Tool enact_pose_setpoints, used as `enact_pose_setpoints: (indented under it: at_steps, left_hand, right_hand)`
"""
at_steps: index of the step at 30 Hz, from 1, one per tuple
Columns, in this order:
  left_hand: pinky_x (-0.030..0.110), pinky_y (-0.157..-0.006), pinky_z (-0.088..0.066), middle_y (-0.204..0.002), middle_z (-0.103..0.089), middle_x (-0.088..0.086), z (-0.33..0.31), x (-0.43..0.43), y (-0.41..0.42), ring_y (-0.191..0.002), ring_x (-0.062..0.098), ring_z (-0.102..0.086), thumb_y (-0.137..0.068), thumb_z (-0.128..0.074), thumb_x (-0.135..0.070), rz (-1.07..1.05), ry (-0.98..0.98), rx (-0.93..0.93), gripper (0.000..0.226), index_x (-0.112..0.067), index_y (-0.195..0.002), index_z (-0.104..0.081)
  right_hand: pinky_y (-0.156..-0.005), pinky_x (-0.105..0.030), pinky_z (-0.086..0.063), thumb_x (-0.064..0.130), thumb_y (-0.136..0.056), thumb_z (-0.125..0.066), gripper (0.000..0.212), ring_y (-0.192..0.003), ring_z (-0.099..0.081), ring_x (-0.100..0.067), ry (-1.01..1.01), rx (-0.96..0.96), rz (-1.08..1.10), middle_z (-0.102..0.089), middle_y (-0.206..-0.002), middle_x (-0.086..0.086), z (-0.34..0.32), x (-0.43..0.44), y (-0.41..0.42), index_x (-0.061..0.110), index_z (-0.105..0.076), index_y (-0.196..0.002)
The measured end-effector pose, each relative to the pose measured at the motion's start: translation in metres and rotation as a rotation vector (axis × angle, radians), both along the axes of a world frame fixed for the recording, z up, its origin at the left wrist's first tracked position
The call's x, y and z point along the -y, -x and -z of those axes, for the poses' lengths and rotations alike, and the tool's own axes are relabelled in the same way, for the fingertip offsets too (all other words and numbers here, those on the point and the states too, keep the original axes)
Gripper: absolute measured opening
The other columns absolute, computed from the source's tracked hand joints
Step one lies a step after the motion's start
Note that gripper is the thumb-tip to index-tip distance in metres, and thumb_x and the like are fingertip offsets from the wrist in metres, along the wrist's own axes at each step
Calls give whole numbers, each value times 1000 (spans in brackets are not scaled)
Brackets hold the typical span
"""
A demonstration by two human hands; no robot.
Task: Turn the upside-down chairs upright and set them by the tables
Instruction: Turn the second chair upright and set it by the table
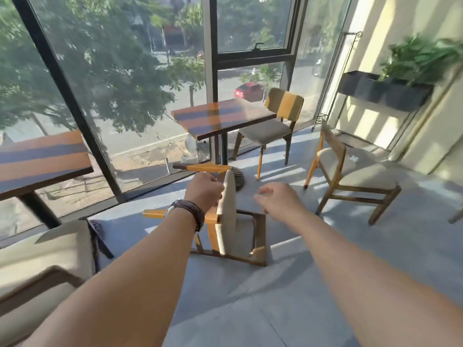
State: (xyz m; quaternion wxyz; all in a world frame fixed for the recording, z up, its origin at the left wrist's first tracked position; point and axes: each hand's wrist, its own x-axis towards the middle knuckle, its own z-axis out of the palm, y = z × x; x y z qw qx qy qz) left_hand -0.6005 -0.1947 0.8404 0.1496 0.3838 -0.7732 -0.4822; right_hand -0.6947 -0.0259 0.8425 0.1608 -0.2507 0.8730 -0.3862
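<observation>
Sunlit corner room with glass walls.
Tall dark-framed windows [125, 96] show trees; grey floor [288, 296] carries striped light; wall planter [385, 91] holds greenery.

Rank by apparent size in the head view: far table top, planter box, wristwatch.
1. far table top
2. planter box, close behind it
3. wristwatch, smallest despite being nearest the camera

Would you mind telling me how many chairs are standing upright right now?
2: one chair behind the far table, another chair right of it. A third chair lies tipped at the hands; the cushion at bottom left is unclear.
</observation>
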Motion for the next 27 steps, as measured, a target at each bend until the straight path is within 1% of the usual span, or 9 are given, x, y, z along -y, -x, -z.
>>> enact_pose_setpoints:
  at_steps: [6,8,11,13,18,20,22,24,27]
  left_hand:
    - [50,-66,-62,-72,-72,27,-16,-14,90,-60,28,-63,-68,-51,-14,-57,109,13,34,12,-81,-68]
    - [56,-68,-62,-68,-71,26,-12,-11,122,-61,35,-66,-65,-49,-15,-114,150,3,33,11,-75,-66]
    - [54,-69,-63,-71,-72,25,-3,-10,168,-72,43,-72,-63,-47,-14,-185,192,34,23,2,-66,-63]
    - [51,-68,-64,-70,-73,23,1,-12,199,-71,40,-73,-65,-48,-12,-235,189,64,18,-2,-60,-63]
    - [42,-64,-61,-71,-74,22,-2,-32,286,-59,29,-63,-75,-54,-9,-370,186,119,23,6,-72,-71]
    - [35,-55,-50,-65,-68,15,1,-40,310,-59,30,-59,-80,-55,-11,-394,209,160,19,-3,-64,-62]
    - [31,-56,-39,-62,-55,8,8,-50,340,-60,27,-49,-83,-54,-10,-409,222,194,22,-10,-61,-53]
    - [31,-62,-39,-69,-57,8,15,-61,368,-67,26,-50,-84,-57,-13,-434,230,215,15,-12,-69,-61]
    - [34,-79,-48,-94,-70,8,33,-79,401,-90,28,-64,-91,-61,-21,-535,247,247,20,-12,-104,-74]
  right_hand:
    - [-87,-51,-59,31,-92,-66,25,-87,-71,-26,3,-25,-108,-71,-96,-7,-21,-6,105,11,-72,-106]
    - [-86,-52,-59,30,-93,-65,20,-85,-71,-25,-10,-37,-167,-69,-90,-6,-24,0,139,13,-72,-98]
    - [-83,-52,-59,31,-91,-65,19,-81,-72,-26,-42,-51,-222,-73,-92,-11,-24,8,195,14,-69,-85]
    - [-84,-52,-59,33,-91,-65,26,-85,-71,-29,-45,-40,-256,-74,-95,-12,-26,12,234,8,-69,-90]
    - [-92,-42,-53,34,-91,-66,36,-103,-67,-30,-33,-35,-367,-73,-110,-11,-27,11,336,9,-69,-116]
    - [-91,-39,-51,30,-92,-66,32,-104,-65,-30,-74,-83,-426,-73,-103,-10,-19,14,371,9,-68,-116]
    - [-84,-35,-50,29,-92,-65,35,-97,-63,-26,-108,-116,-493,-69,-95,-4,-6,21,414,14,-66,-124]
    - [-80,-32,-48,30,-92,-65,45,-95,-61,-23,-153,-169,-567,-67,-100,1,13,32,453,19,-60,-135]
    - [-84,-34,-50,36,-89,-67,47,-107,-64,-29,-187,-227,-717,-70,-121,-4,37,47,495,26,-60,-135]
